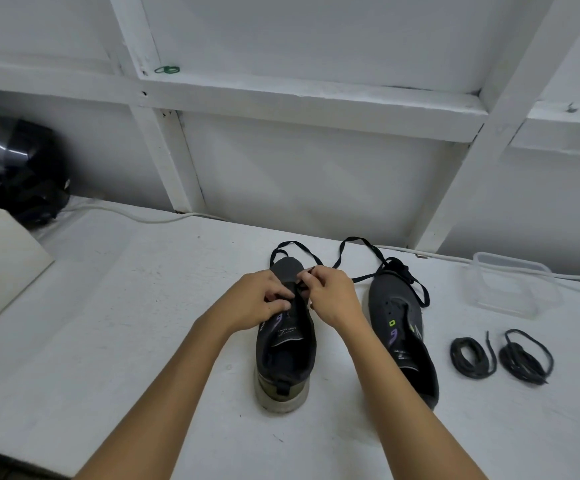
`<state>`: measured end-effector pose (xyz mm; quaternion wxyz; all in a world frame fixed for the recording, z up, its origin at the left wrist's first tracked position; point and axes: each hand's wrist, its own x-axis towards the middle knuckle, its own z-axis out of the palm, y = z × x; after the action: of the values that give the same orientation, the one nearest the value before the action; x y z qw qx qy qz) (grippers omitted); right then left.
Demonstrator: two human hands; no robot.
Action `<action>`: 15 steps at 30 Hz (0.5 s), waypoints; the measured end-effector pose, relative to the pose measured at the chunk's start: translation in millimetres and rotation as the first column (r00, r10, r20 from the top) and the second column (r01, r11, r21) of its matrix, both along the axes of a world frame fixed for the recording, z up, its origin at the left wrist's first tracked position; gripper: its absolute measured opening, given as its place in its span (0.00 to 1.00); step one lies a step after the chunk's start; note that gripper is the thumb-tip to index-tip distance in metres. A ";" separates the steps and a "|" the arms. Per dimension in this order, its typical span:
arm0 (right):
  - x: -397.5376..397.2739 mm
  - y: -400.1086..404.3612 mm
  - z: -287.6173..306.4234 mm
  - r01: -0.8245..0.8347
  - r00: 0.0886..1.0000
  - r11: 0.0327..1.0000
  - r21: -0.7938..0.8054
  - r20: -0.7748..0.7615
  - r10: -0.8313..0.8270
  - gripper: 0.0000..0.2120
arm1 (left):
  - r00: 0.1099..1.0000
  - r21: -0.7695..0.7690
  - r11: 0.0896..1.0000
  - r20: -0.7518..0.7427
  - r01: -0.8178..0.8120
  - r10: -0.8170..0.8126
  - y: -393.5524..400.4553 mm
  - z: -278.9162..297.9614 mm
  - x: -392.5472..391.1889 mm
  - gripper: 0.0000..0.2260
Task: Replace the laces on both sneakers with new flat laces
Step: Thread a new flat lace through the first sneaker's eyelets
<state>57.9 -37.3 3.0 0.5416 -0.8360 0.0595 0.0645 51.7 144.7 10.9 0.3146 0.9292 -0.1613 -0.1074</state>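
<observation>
Two hands on left sneaker (286,344): left hand (259,301), right hand (330,294) pinch flat lace (283,249) at eyelets, lacing partway. Right sneaker (402,327) beside grip, lace loose. Old laces (472,356) coiled beyond.

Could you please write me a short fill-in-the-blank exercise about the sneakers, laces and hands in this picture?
1. Both hands, the left hand and the right hand, work the flat lace on the ____ sneaker.
2. The number of coiled round laces lying right of the right sneaker is ____.
3. The clear plastic container holds ____.

Missing words: left; two; nothing
</observation>
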 end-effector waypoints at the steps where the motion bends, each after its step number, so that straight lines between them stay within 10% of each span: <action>1: 0.2 0.0 -0.9 0.001 1.000 1.000 -0.003 0.002 -0.001 0.10 | 1.000 0.029 1.000 0.008 0.006 -0.007 -1.6 0.9 1.3 0.12; 7: 1.5 0.0 -4.5 0.047 0.999 0.998 0.035 -0.009 -0.047 0.11 | 0.996 0.158 0.987 0.091 -0.034 0.020 -8.4 1.1 9.1 0.08; 15: 0.2 3.2 -2.1 -0.033 0.999 0.991 0.133 0.009 0.032 0.08 | 0.909 -0.282 0.880 0.055 -0.383 0.413 -19.6 -12.2 5.3 0.07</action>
<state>58.2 -34.0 0.8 0.5954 -0.7990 0.0393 0.0742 57.0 125.1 -1.4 0.4415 0.8966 0.0027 0.0351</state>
